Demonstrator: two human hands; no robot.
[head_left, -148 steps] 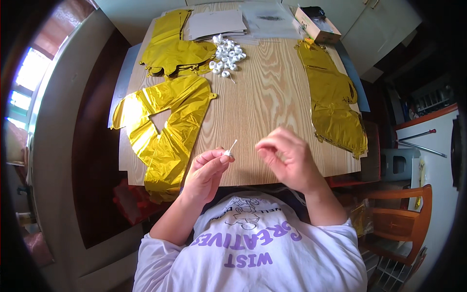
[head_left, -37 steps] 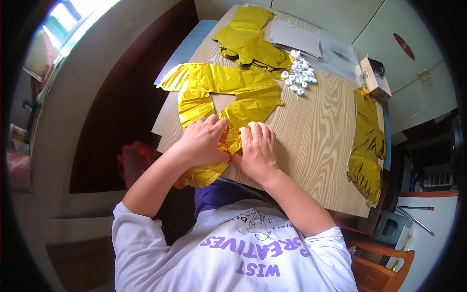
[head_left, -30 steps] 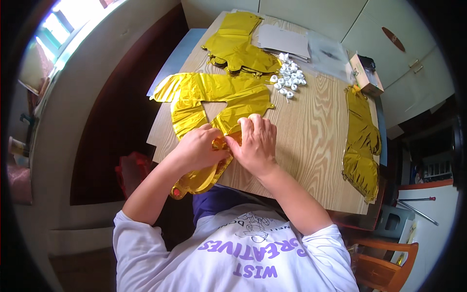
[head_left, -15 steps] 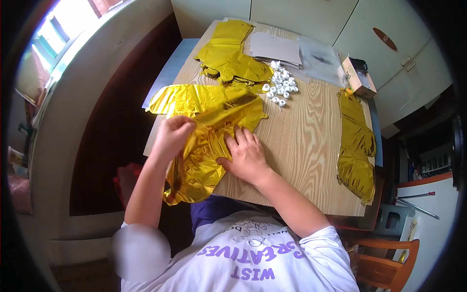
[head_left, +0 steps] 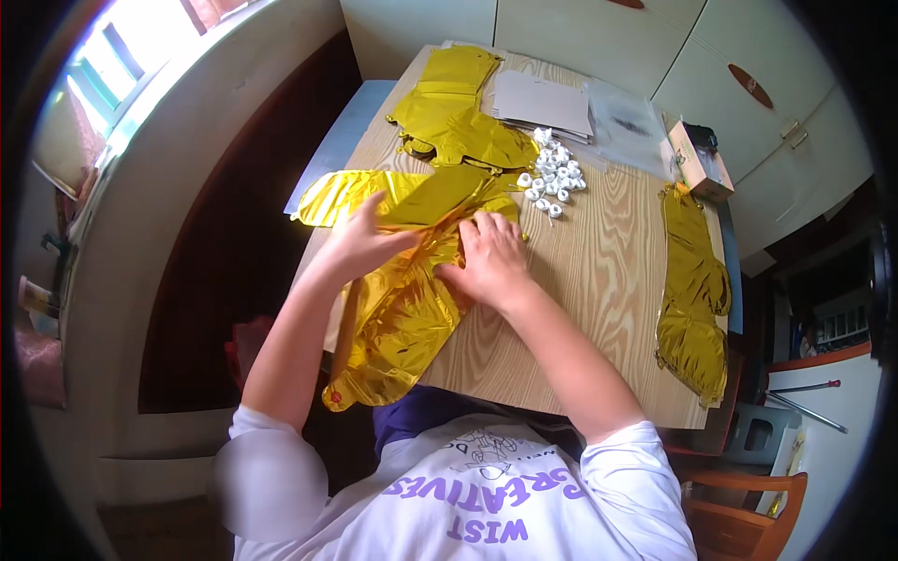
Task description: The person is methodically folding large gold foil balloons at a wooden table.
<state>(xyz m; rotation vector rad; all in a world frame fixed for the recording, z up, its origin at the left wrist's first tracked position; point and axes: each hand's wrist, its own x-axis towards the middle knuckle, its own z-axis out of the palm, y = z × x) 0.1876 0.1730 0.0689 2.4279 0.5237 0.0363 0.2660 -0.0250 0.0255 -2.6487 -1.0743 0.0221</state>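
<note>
Currently I see left hand [head_left: 363,245] spread open over gold foil [head_left: 402,323]; right hand [head_left: 492,254] touches foil, can't tell grip; white rolls [head_left: 550,179] beyond right hand.

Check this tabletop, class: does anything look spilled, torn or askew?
Nothing looks spilled or torn, but the nearest gold foil piece looks askew: creased, with its lower end sticking past the near edge of the table.

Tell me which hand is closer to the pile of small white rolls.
Right. The right hand is below and left of the white rolls in view; the left hand is farther off, also below and to their left.
</note>
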